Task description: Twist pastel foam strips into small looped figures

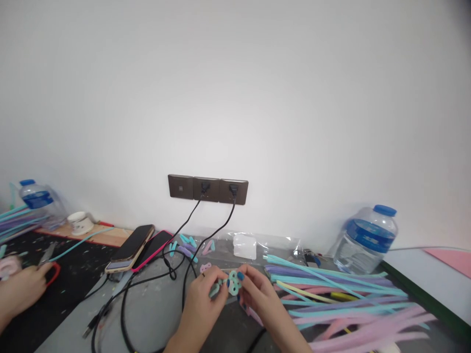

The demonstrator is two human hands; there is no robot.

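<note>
pinching the mint loops from either side, left hand and right hand are both closed on them. loops located above the table, between the hands. pipe cleaners lie to the right, cables to the left.

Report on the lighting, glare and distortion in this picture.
All in the head view: the white wall is brightest mid-picture and dims toward the corners; the clear plastic wrapper carries glints; the rightmost water bottle leans, probably wide-angle distortion, with a soft shadow beside it; the mint-green looped piece looks slightly soft.
</note>
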